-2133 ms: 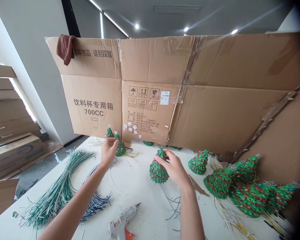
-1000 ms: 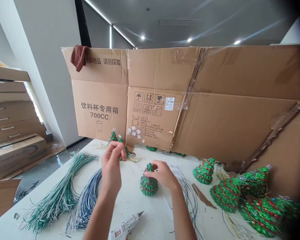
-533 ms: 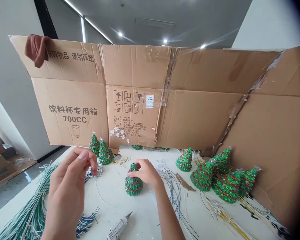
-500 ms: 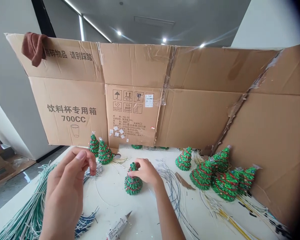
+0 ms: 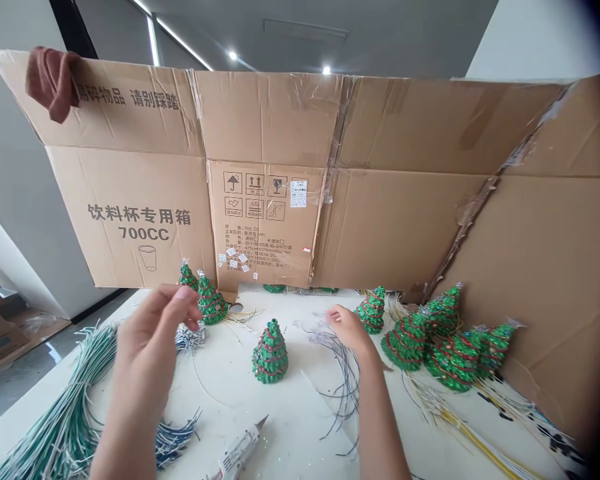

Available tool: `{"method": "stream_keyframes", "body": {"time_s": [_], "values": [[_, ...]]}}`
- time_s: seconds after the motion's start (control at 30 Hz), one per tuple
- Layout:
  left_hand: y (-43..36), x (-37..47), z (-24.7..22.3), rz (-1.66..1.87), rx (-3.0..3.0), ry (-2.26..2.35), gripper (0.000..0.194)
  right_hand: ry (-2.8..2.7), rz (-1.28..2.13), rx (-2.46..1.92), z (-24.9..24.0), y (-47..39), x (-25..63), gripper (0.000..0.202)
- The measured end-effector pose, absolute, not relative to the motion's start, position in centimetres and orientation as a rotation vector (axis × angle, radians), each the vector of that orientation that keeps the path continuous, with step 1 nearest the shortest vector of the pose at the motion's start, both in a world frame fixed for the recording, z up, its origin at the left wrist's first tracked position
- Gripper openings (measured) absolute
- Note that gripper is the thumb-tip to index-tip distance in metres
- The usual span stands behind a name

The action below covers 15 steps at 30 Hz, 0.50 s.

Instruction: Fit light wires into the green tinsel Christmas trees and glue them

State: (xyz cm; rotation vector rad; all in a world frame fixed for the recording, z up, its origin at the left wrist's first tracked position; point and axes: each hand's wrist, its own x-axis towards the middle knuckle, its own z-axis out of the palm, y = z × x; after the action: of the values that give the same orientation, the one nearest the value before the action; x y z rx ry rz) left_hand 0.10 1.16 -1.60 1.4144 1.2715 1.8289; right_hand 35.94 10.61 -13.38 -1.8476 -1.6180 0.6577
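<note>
A small green beaded Christmas tree (image 5: 271, 353) with red garland stands upright on the white table, touched by neither hand. To its left, my left hand (image 5: 155, 337) is raised, its thumb and curled fingers brought together; anything between them is hidden. My right hand (image 5: 351, 330) is right of the tree, fingers loosely bent, beside small clear plastic pieces (image 5: 320, 335) on thin grey-blue wires (image 5: 347, 390). I see nothing held in it. A white glue gun (image 5: 239, 452) with a dark pointed tip lies near the front edge.
Finished-looking trees (image 5: 406, 341) cluster at the right, others (image 5: 211, 301) at the back left. Bundles of green-white wires (image 5: 55, 413) and blue wires (image 5: 176, 443) lie left, yellow-white wires (image 5: 467, 437) right. A tall cardboard screen (image 5: 265, 120) walls the back; a brown cloth (image 5: 53, 83) hangs on it.
My right hand has let go of the tree and moved right to the clear pieces. The tree now stands alone. My left hand keeps its pose, shifted slightly right in view.
</note>
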Motion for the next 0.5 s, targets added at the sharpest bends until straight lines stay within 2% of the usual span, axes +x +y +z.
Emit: {"method": "stream_keyframes", "body": {"time_s": [0.17,0.3,0.4,0.5], "values": [[2.4,1.4,-3.5,1.135,1.867,1.458,0.043,-1.593,0.768,-2.075,-15.7,11.2,37.8,0.032],[2.5,2.8,-5.3,0.533,2.154,1.462,0.038,-1.626,0.871,-2.145,-16.9,11.6,37.3,0.034],[2.1,4.0,-5.7,0.361,2.223,1.38,0.036,-1.642,0.888,-2.202,-17.1,12.0,36.8,0.034],[1.8,5.0,-5.3,0.335,2.266,1.319,0.038,-1.668,0.882,-2.236,-17.0,12.3,36.4,0.035]]}}
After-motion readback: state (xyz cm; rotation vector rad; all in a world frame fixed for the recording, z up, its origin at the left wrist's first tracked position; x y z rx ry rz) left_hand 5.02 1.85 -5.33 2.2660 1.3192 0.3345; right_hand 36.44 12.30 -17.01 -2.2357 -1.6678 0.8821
